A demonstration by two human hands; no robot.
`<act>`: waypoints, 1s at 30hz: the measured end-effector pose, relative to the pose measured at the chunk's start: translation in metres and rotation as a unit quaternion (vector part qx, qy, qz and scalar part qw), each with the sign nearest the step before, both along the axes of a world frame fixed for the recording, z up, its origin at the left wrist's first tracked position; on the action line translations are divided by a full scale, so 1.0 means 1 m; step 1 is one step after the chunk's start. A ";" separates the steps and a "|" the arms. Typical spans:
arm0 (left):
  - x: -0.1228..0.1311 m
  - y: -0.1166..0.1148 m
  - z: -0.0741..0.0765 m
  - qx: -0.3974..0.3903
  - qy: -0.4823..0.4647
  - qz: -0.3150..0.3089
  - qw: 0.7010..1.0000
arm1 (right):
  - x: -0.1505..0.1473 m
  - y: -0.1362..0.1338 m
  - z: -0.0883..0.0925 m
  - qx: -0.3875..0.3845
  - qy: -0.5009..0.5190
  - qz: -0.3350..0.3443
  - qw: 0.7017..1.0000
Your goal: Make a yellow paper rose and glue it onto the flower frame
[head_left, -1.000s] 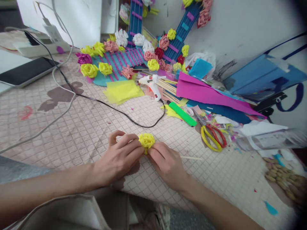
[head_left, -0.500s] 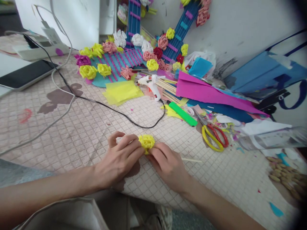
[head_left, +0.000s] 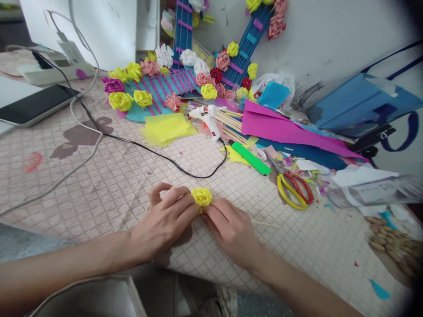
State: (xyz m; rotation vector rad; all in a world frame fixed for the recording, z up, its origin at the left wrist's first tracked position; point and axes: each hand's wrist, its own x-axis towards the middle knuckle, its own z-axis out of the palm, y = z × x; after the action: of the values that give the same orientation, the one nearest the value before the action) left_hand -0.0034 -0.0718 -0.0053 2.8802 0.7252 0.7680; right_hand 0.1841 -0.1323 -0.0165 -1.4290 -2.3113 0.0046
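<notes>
A yellow paper flower (head_left: 202,197) is held between my two hands, just above the near part of the table. My left hand (head_left: 170,215) pinches its left side with thumb and fingertips, the little finger raised and curled. On the other side, my right hand (head_left: 231,226) grips the lower right edge of the flower, fingers pressed together. The thumbs and the underside of the flower are mostly hidden. A thin pale stick (head_left: 266,224) lies to the right of my right hand, its left end out of sight behind the hand.
Beyond my hands are a white glue gun (head_left: 208,119) with a black cord, yellow paper sheets (head_left: 168,128), a green cutter (head_left: 251,157) and scissors (head_left: 291,191). Flower-decorated blue cardboard (head_left: 158,92) stands behind. A clear bottle (head_left: 373,192) and peanuts (head_left: 386,240) lie right, a tablet (head_left: 38,104) left.
Both hands keep nearly the same hold on the yellow flower, which has tilted slightly. The whole view has shifted a little.
</notes>
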 end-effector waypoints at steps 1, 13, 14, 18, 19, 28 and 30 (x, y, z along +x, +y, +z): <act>0.000 0.000 0.000 -0.002 -0.001 0.001 1.000 | 0.001 -0.001 0.001 0.002 0.011 -0.002 1.000; -0.007 0.007 0.002 -0.030 -0.014 0.005 0.999 | 0.058 -0.026 0.005 0.024 0.011 0.005 1.000; -0.008 0.008 0.003 -0.030 -0.016 0.004 0.999 | 0.065 -0.027 0.005 0.034 0.022 -0.010 0.999; -0.009 0.013 0.005 -0.026 -0.025 -0.006 0.999 | 0.089 -0.017 0.004 0.021 0.051 -0.144 0.988; -0.009 0.015 0.006 -0.021 -0.027 -0.010 0.999 | 0.092 -0.011 0.003 0.015 0.043 -0.164 0.985; -0.021 0.036 0.009 0.008 -0.033 -0.028 0.999 | 0.080 0.052 0.003 -0.004 -0.046 -0.183 0.982; -0.022 0.042 0.012 0.009 -0.035 -0.031 0.999 | 0.079 0.065 0.003 -0.001 -0.051 -0.207 0.977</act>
State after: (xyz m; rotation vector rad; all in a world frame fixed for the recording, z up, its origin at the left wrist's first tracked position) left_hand -0.0254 -0.0296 0.0065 2.8614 0.6201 0.8661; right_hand 0.2633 -0.0676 -0.0133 -1.9238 -2.0448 -0.1907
